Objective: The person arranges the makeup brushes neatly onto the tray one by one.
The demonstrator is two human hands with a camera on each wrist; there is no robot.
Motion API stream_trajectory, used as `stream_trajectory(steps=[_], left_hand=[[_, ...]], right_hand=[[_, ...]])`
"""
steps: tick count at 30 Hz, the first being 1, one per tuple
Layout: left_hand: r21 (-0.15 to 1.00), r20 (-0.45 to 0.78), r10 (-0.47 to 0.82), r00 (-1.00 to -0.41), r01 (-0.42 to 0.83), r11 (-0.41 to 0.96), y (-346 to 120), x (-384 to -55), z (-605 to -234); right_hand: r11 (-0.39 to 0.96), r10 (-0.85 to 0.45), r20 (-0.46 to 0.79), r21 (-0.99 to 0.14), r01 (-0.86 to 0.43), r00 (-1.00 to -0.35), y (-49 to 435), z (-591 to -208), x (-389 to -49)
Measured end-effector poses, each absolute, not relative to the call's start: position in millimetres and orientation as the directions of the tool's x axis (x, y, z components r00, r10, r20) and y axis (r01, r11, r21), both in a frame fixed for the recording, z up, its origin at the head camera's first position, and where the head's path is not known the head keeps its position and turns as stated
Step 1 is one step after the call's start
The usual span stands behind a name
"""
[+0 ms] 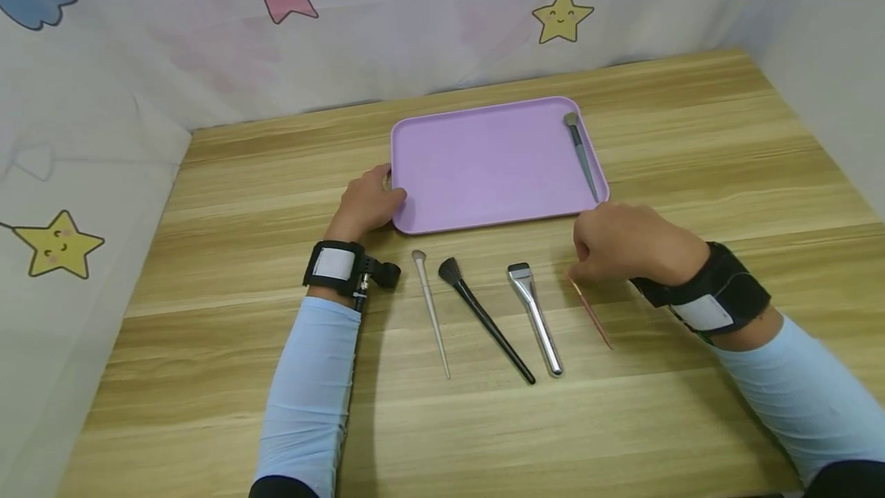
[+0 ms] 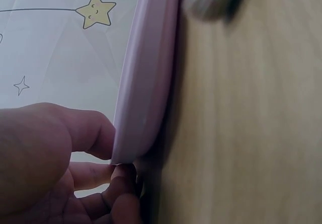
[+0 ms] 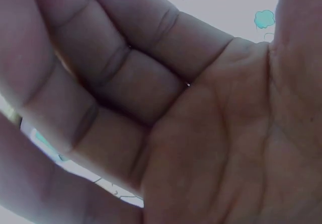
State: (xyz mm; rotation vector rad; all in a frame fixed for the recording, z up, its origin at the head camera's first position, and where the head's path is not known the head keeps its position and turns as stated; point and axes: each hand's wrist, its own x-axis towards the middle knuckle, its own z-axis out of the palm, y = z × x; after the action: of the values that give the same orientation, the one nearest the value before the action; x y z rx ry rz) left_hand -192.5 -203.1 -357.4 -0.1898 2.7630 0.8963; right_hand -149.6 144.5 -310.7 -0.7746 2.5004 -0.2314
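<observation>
My left hand [image 1: 366,202] grips the left rim of a lilac tray [image 1: 484,167], thumb over the edge and fingers against its side; the left wrist view shows this hold on the tray corner [image 2: 138,123]. My right hand [image 1: 629,240] is in front of the tray's near right corner, its curled fingertips pinching the upper end of a thin copper-pink makeup brush [image 1: 592,317]. That brush's upper end is hidden by the fingers. In the right wrist view the palm [image 3: 201,133] and bent fingers fill the picture. A grey-green makeup brush [image 1: 582,156] lies along the tray's right side.
In front of the tray lie a slim pale brush [image 1: 432,317], a black angled brush [image 1: 487,321] and a silver flat brush [image 1: 538,321], side by side. A white cloth backdrop [image 1: 387,37] with cartoon stars stands along the back of the wooden table [image 1: 228,267].
</observation>
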Motion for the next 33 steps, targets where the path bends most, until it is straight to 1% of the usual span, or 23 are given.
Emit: stream_trajectory(steps=[15, 20, 29, 33], left_hand=[[0.566, -0.248, -0.049, -0.968, -0.186, 0.803, -199.6, -192.7, -357.3], [0.565, -0.248, -0.052, -0.967, -0.188, 0.803, -199.4, -192.7, -358.3], [0.568, -0.24, -0.048, -0.97, -0.18, 0.803, -200.5, -191.5, -358.8], [0.564, -0.241, -0.051, -0.969, -0.182, 0.805, -201.4, -191.8, -361.3]], right_hand=[[0.819, -0.572, -0.436, -0.252, -0.516, -0.695, 142.0, -321.0, -139.1], [0.826, -0.558, -0.46, -0.229, -0.515, -0.691, 140.6, -324.4, -138.0], [0.81, -0.582, -0.478, -0.268, -0.522, -0.658, 135.2, -330.0, -138.3], [0.782, -0.624, -0.412, -0.328, -0.53, -0.664, 135.8, -332.5, -141.3]])
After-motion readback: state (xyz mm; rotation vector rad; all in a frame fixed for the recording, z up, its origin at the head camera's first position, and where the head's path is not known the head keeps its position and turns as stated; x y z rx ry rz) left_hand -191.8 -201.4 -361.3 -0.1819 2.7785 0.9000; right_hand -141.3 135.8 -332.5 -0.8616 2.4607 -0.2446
